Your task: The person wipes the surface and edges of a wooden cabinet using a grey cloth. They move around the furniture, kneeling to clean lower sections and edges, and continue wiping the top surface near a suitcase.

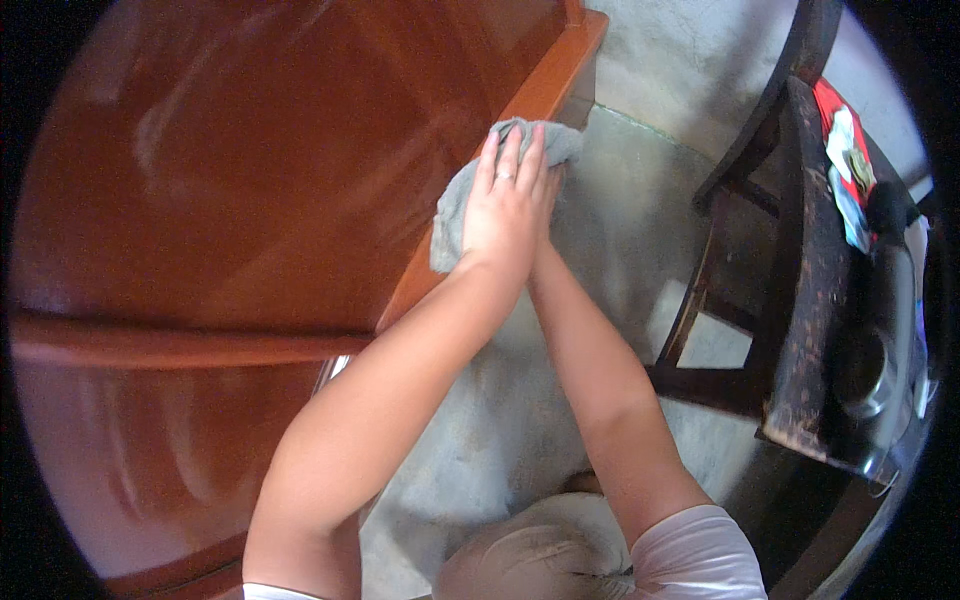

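Left hand lies flat, fingers straight, right on top of the gray cloth, which slants long-ways up to the right along the shiny red-brown wooden edge. The right hand is tucked close beside it, mostly hidden, so I cannot tell its grip. The cloth looks soft and crumpled.

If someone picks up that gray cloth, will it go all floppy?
Probably floppy, since the cloth already bunches and creases around the fingers. It's likely light, being just a small piece of fabric. Pushed, it might slide fairly easily, because the wooden edge beneath looks smooth and shiny.
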### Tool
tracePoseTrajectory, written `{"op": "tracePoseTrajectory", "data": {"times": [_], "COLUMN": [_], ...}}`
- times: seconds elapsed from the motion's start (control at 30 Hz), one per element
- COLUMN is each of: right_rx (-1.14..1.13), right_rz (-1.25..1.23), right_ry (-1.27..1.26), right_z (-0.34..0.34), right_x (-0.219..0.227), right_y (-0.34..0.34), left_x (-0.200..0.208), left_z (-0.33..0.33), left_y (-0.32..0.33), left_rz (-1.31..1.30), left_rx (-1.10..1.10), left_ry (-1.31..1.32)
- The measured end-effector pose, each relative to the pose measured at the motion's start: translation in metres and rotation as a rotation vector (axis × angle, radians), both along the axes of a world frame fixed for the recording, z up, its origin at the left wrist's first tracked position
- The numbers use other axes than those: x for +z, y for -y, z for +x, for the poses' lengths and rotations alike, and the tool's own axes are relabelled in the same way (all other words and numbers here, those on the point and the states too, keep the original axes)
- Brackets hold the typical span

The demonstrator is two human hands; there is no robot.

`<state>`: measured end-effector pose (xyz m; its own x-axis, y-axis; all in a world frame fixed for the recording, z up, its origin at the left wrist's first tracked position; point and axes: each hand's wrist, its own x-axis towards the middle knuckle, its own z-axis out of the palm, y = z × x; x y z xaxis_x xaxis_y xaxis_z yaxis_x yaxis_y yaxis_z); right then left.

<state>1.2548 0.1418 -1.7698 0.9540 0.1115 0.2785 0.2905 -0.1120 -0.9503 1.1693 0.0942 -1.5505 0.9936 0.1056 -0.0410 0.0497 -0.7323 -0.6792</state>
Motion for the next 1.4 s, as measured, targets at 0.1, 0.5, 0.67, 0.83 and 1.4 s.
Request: {"op": "tracePoseTrajectory", "data": {"times": [0.1,0.5,0.67,0.83,1.4], "right_rx": [-0.025,0.009,0.18,0.246,0.547], "right_rz": [-0.008,-0.212,-0.554,-0.055,0.599], "right_ry": [0.064,0.121,0.04,-0.17,-1.208], "right_z": [0.051,0.104,0.097,-0.019,-0.395], "right_x": [0.005,-0.007,-0.062,-0.062,-0.006], "right_y": [-0.014,-0.013,-0.013,0.004,0.105], "left_x": [-0.008,-0.027,-0.103,-0.148,-0.082], "left_z": [0.037,0.114,0.111,0.037,-0.368], "left_y": [-0.009,-0.033,-0.023,-0.028,0.029], "left_rz": [-0.017,0.001,0.151,0.765,0.852], "left_rx": [0.011,-0.045,0.049,0.105,-0.417], "left_ry": [0.038,0.092,-0.239,-0.51,-1.282]}}
